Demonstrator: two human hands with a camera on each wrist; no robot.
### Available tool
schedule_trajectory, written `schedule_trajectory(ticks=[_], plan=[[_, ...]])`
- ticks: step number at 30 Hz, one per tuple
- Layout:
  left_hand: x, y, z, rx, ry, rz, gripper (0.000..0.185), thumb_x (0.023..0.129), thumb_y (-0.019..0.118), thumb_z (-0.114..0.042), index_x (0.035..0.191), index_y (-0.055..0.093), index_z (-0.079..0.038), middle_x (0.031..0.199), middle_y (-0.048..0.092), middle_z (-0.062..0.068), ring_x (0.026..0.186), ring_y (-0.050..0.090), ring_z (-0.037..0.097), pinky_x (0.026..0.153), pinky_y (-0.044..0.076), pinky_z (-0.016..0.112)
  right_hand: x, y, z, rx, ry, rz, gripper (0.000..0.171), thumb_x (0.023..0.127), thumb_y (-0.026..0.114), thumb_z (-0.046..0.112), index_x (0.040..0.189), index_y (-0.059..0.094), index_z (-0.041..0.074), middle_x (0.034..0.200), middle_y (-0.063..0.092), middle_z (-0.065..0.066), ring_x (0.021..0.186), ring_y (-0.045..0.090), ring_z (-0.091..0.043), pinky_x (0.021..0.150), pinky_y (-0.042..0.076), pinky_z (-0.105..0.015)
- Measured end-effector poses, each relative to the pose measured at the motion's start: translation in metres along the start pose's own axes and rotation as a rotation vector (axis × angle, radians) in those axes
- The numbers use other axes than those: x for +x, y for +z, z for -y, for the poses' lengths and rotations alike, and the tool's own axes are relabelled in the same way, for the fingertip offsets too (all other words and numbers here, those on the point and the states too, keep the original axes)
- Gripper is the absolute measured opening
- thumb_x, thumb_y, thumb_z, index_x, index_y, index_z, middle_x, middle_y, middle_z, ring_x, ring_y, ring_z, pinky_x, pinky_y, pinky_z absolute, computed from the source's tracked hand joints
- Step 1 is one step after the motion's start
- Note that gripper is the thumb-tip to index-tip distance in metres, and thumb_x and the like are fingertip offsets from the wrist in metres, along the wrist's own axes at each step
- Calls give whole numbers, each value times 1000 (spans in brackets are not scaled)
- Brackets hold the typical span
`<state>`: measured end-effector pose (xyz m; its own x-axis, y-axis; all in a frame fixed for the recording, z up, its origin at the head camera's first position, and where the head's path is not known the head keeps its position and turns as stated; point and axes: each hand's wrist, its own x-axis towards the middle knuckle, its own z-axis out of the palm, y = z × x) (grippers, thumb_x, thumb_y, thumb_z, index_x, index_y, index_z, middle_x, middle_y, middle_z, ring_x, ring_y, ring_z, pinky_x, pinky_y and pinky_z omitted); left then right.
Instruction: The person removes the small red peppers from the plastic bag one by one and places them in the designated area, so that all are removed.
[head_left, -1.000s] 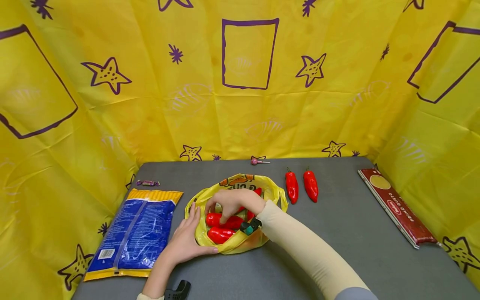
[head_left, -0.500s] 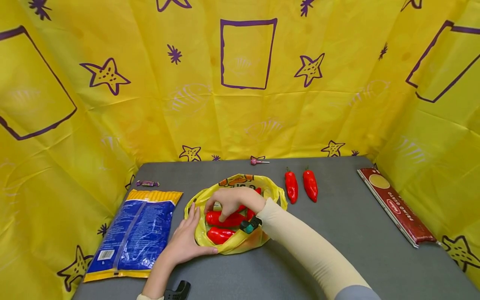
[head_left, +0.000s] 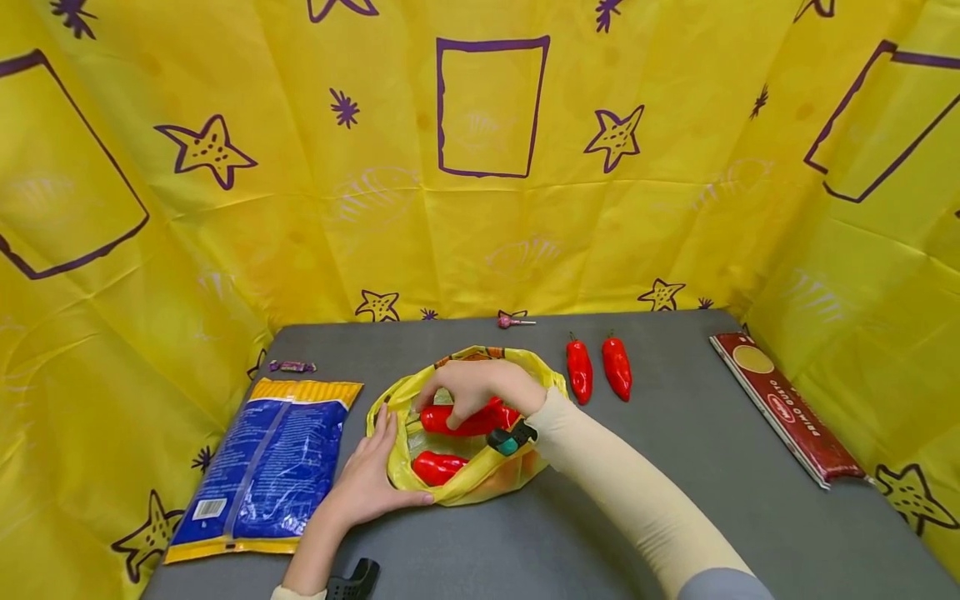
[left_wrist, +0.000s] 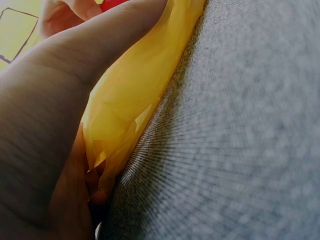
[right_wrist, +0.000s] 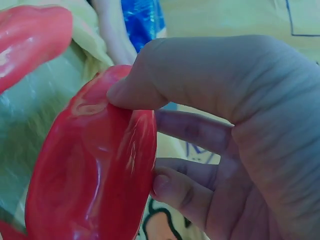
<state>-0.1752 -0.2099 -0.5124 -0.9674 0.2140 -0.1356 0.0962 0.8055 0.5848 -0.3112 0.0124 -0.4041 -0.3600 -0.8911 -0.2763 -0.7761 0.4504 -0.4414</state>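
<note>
A yellow plastic bag stands with its mouth wide in the middle of the table. Over its mouth my right hand pinches a long red pepper between thumb and fingers; the right wrist view shows the thumb on the pepper's skin. Another red pepper lies inside at the bag's near side. My left hand rests against the bag's left side, fingers straight along the wall and thumb stretched along the front. Part of the bag's inside is hidden behind my right hand and wrist.
Two red peppers lie right of the bag. A blue and yellow packet lies to the left, below a wrapped candy. A lollipop sits at the back edge, and a flat dark-red package lies far right.
My right hand has lifted the red pepper slightly up and to the right, uncovering more of the bag's bottom. The left hand has stayed in place.
</note>
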Motion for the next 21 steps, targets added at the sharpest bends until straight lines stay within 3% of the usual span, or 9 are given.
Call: schedule_trajectory(ticks=[4, 8, 13, 21], plan=[[0, 0, 0, 5, 14, -9, 146, 69, 84, -79, 170, 10, -3, 179, -10, 12, 155, 19, 59, 117, 27, 78, -11, -8, -4, 10, -7, -51, 51, 89, 82, 14, 139, 72, 18, 129, 71, 7, 91, 65, -19, 79, 54, -23], [0, -1, 1, 8, 25, -16, 147, 69, 84, -79, 169, 11, -2, 179, -9, 13, 155, 20, 59, 117, 28, 77, -20, -15, -6, 42, -18, -122, 50, 89, 81, 13, 138, 72, 20, 121, 71, 7, 70, 57, -12, 68, 52, -24], [0, -1, 1, 4, 30, -21, 147, 68, 85, -79, 169, 11, -1, 179, -9, 13, 154, 21, 59, 117, 27, 77, -28, -20, -6, 98, -88, -221, 52, 88, 80, 11, 139, 70, 18, 124, 69, 3, 68, 54, -11, 67, 50, -24], [1, 1, 1, 1, 39, -19, 146, 69, 85, -77, 169, 11, -1, 178, -9, 14, 154, 19, 60, 117, 27, 78, -30, -17, -6, 235, -190, -416, 52, 90, 77, 9, 140, 68, 12, 135, 67, -2, 69, 62, -10, 71, 58, -25]])
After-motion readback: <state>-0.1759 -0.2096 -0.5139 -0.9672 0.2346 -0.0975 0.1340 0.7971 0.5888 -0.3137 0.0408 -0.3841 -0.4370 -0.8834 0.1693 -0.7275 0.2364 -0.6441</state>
